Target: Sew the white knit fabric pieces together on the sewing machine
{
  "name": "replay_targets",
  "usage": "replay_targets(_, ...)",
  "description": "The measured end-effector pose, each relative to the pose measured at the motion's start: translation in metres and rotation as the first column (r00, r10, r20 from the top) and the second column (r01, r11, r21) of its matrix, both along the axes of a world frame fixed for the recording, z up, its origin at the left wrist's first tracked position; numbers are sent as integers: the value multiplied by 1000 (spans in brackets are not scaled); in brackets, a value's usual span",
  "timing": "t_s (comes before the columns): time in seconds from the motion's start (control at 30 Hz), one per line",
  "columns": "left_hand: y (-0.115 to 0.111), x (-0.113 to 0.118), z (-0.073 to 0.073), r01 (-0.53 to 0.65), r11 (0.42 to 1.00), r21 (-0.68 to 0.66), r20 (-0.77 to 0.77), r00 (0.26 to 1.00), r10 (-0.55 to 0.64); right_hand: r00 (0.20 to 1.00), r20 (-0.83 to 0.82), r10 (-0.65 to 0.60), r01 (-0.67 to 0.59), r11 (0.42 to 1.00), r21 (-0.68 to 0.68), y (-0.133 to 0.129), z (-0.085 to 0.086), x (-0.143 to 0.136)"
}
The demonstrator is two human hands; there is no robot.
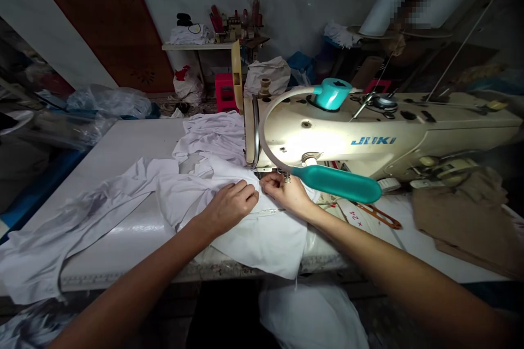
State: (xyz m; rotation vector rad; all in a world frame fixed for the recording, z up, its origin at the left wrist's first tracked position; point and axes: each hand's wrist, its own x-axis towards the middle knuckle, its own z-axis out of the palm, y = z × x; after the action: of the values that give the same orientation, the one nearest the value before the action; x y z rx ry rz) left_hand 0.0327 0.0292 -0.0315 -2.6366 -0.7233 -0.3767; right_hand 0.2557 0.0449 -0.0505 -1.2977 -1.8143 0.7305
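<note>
White fabric (pixel 266 242) lies bunched across the table and hangs a little over its front edge. My left hand (pixel 235 203) has its fingers curled down on this fabric, just left of the needle area. Close by, my right hand (pixel 286 190) pinches the fabric's edge beside the presser foot (pixel 268 170) of the sewing machine (pixel 327 128). The two hands are a short gap apart. A lamp with a teal head (pixel 341 184) on a bent neck hangs in front of the machine and hides part of the area behind my right hand.
Orange-handled scissors (pixel 380 215) lie right of my right forearm. Folded brown cloth (pixel 469 218) rests at the table's right end. More white cloth (pixel 215 133) is heaped behind the work. Thread cones (pixel 388 2) stand at the upper right; a red stool (pixel 225 92) is beyond the table.
</note>
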Motion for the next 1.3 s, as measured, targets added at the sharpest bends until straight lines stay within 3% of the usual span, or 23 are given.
replay_targets(0.3,-14,-6,1,-20,1000,24,0,1000,20,998,22,66,-65,997,-42,1,-7,5)
replay_targets(0.57,-14,-6,-1,-34,999,8,55,998,34,999,40,28,-26,999,-29,3,-10,4)
replay_targets(0.87,-16,-6,-2,-91,994,-55,-29,996,89,992,128,4,-8,1000,29,4,-2,-1)
replay_targets(1.03,-19,-8,0,-105,990,-95,-74,992,98,971,232,53,-79,992,104,-31,13,3)
replay_targets(1.17,-22,-9,2,-105,980,-170,-76,993,94,870,488,74,-194,961,200,-68,17,5)
replay_targets(1.3,-22,-11,2,-118,967,-225,-77,992,103,796,604,42,-216,952,218,-81,14,3)
